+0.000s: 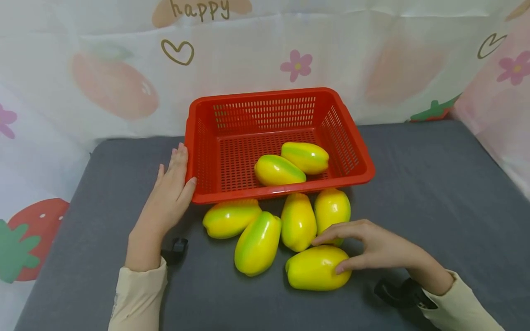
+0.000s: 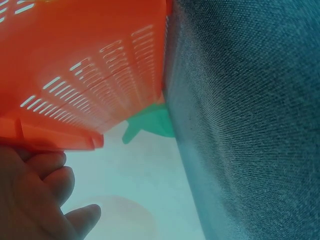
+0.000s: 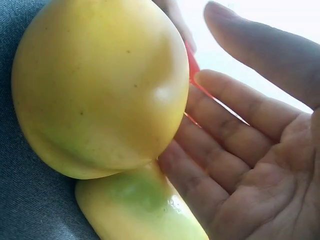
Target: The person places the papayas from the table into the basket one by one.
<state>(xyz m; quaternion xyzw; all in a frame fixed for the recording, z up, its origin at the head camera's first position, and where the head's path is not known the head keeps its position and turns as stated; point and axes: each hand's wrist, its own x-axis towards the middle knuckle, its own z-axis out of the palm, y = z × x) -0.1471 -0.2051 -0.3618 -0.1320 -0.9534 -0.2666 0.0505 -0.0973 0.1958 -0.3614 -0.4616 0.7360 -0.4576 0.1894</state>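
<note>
My left hand point(image 1: 167, 195) rests against the left side of the red plastic basket point(image 1: 192, 138), fingers extended along its rim and thumb by the near corner. In the left wrist view, its fingers point(image 2: 59, 182) lie right at the basket's rim. My right hand point(image 1: 372, 243) hovers around the nearest yellow-green papaya point(image 1: 316, 269), thumb by its right end and fingers over its far side. The right wrist view shows this papaya point(image 3: 100, 90) large, with the thumb spread away from it and the fingers point(image 3: 232, 130) fairly straight beside it.
Two papayas point(image 1: 305, 157) lie inside the basket. Several more, among them one papaya point(image 1: 257, 243) and another papaya point(image 1: 298, 223), lie along its near side on the grey cloth-covered table point(image 1: 232, 303). A printed white curtain point(image 1: 256, 55) hangs behind the basket.
</note>
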